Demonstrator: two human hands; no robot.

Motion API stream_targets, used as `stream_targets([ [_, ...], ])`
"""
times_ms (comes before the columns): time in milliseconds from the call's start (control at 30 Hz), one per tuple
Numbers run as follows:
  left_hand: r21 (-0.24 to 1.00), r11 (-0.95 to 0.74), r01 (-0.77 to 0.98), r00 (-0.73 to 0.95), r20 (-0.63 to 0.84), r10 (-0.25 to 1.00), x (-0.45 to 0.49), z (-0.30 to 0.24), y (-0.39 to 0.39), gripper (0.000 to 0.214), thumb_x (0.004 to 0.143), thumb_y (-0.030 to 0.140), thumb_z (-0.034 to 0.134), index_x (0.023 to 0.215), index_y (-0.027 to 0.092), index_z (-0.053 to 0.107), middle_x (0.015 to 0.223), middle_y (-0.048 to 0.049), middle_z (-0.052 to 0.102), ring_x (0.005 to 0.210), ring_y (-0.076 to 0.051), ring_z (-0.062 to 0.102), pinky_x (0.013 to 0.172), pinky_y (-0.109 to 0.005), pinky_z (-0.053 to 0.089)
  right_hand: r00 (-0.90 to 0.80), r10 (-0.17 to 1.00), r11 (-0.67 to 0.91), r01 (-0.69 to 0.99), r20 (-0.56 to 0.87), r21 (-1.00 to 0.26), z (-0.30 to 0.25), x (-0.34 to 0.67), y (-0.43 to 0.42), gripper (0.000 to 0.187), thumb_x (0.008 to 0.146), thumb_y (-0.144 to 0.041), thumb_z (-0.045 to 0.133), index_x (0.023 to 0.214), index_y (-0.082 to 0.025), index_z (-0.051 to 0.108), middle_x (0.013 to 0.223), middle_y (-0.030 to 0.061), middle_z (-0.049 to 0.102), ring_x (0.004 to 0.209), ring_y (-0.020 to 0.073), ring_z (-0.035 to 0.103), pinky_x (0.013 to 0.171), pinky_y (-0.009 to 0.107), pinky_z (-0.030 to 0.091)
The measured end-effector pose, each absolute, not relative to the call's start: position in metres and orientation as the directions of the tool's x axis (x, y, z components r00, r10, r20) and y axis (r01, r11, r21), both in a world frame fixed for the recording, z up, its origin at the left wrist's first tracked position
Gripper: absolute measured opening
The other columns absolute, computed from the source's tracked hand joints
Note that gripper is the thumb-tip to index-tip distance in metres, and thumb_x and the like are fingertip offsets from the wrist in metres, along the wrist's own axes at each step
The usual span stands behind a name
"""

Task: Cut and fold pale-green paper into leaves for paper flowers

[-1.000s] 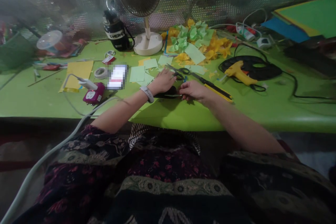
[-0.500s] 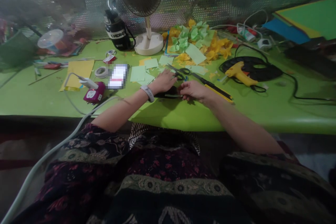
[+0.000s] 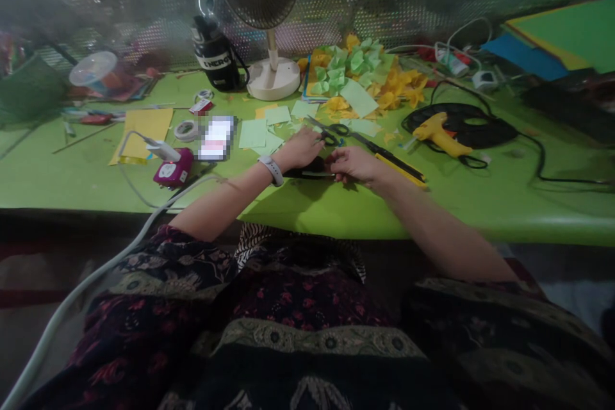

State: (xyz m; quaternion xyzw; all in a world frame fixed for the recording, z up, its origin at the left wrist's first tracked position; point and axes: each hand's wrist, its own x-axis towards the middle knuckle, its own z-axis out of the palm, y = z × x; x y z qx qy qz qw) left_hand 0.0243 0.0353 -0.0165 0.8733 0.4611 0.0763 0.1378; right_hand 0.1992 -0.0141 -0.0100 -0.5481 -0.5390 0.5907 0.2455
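My left hand, with a pale band on its wrist, rests with bent fingers over a low black object near the table's front edge. The object's kind is unclear because the hand covers much of it. My right hand is just to the right, thumb and fingers pinched together at the end of a thin pale strip that runs along the black object. Just beyond my hands lie black-handled scissors. A black and yellow cutter-like tool lies beside my right wrist.
Green paper squares lie beyond my left hand. Folded green and yellow paper pieces are heaped at the back. A yellow glue gun rests on a black tray. To the left are a phone, tape roll and purple adapter.
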Motion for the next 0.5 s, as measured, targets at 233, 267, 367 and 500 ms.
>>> stream_targets([
  [233,0.317,-0.515,0.797,0.538,0.015,0.843,0.0267,-0.0094,0.0298,0.042,0.097,0.033,0.028,0.114,0.018,0.062,0.123,-0.0102,0.063,0.127,-0.026,0.048,0.119,-0.048,0.027,-0.276,0.884,-0.294,0.298,-0.377,-0.908,-0.0076,0.1989,-0.0145,0.018,0.077,0.000,0.070,0.078,-0.014,0.059,0.051,-0.0010,0.061,0.039,0.0072,0.053,0.033,0.014,0.039],
  [267,0.324,-0.510,0.797,0.535,0.013,0.845,0.0267,-0.0095,0.0299,0.042,0.097,0.033,0.028,0.114,0.018,0.063,0.123,-0.0105,0.063,0.127,-0.026,0.048,0.119,-0.048,0.026,-0.275,0.885,-0.295,0.295,-0.376,-0.909,-0.0074,0.1989,-0.0146,0.018,0.077,0.000,0.070,0.077,-0.014,0.059,0.050,-0.0007,0.061,0.039,0.0074,0.054,0.033,0.014,0.039],
  [367,0.333,-0.495,0.803,0.525,0.000,0.851,0.0272,-0.0105,0.0306,0.043,0.096,0.033,0.029,0.115,0.016,0.063,0.124,-0.0125,0.063,0.128,-0.028,0.047,0.120,-0.049,0.025,-0.277,0.886,-0.296,0.283,-0.373,-0.912,-0.0072,0.1992,-0.0145,0.018,0.076,-0.001,0.071,0.076,-0.015,0.060,0.050,-0.0005,0.060,0.039,0.0078,0.054,0.033,0.014,0.040],
  [500,0.331,-0.507,0.796,0.536,0.004,0.844,0.0280,-0.0116,0.0314,0.044,0.095,0.032,0.029,0.117,0.014,0.063,0.125,-0.0138,0.062,0.128,-0.028,0.047,0.120,-0.049,0.024,-0.277,0.882,-0.300,0.291,-0.380,-0.908,-0.0074,0.1994,-0.0139,0.018,0.076,0.000,0.070,0.077,-0.015,0.060,0.051,-0.0003,0.061,0.039,0.0080,0.054,0.034,0.015,0.041],
])
